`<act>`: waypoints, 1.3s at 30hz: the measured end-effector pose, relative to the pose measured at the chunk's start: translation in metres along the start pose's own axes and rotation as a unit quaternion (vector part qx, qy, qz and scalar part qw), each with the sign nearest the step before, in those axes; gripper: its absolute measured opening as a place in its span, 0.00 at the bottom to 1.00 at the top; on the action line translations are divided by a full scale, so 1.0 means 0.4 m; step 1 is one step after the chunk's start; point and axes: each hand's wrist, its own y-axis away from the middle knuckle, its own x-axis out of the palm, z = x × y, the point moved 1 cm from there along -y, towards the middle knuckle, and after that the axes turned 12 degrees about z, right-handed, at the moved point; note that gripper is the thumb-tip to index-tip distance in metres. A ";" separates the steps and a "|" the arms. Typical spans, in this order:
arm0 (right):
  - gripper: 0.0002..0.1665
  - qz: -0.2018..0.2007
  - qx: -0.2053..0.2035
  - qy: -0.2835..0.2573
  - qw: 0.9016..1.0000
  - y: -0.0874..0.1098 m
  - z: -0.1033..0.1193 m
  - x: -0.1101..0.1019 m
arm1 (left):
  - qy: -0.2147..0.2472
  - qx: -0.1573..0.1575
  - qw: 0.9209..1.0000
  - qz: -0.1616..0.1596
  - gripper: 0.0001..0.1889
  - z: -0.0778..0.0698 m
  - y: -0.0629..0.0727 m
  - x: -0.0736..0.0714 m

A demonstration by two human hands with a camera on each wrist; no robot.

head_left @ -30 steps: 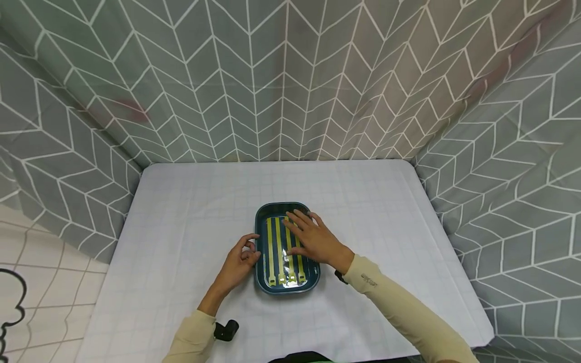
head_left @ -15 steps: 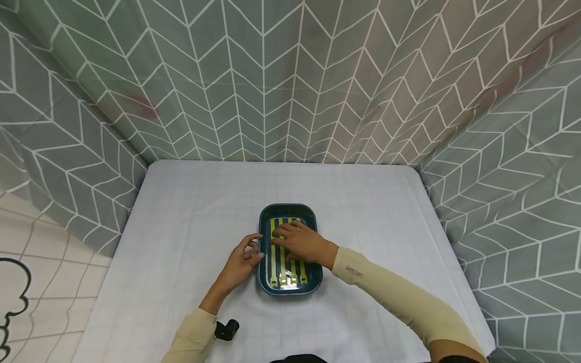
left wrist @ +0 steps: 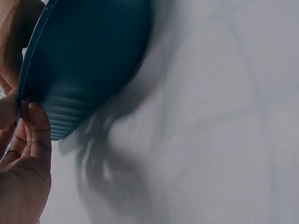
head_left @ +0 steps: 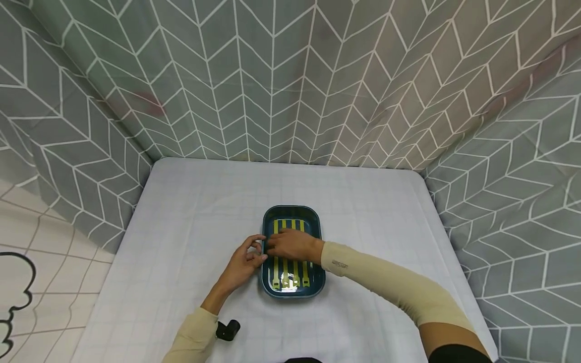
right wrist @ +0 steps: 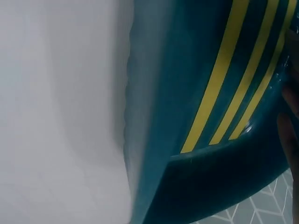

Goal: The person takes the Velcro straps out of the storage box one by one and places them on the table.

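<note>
A dark teal tray (head_left: 292,294) holds several flat yellow strap cable ties (head_left: 306,281), lying side by side with their slotted heads toward me. My left hand (head_left: 240,264) is at the tray's left rim, its fingers bent; in the left wrist view its thumb (left wrist: 38,120) presses the outer wall just under the rim. My right hand (head_left: 292,245) reaches across the tray over the ties, fingertips near the left wall close to the left hand. It covers the middle of the ties. In the right wrist view, its fingers (right wrist: 288,135) show only at the edge, dark.
A white cloth covers the table (head_left: 204,201). Grey curtains (head_left: 290,101) with white chevron lines stand behind and at both sides. A black device (head_left: 228,330) is on the left wrist.
My right hand has moved left across the tray, from the right side of the ties toward the left wall. The left hand has stayed at the rim.
</note>
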 end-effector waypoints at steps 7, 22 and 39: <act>0.21 0.004 -0.022 0.034 0.999 -0.018 -0.001 0.005 | 0.001 -0.009 1.000 0.004 0.25 0.003 0.000 0.003; 0.20 -0.001 -0.034 0.055 0.998 -0.023 -0.009 0.015 | -0.002 -0.012 1.000 -0.002 0.24 -0.001 -0.001 0.009; 0.19 -0.013 -0.038 0.073 0.997 -0.030 -0.007 0.014 | 0.000 -0.012 1.000 -0.004 0.25 0.002 -0.001 0.006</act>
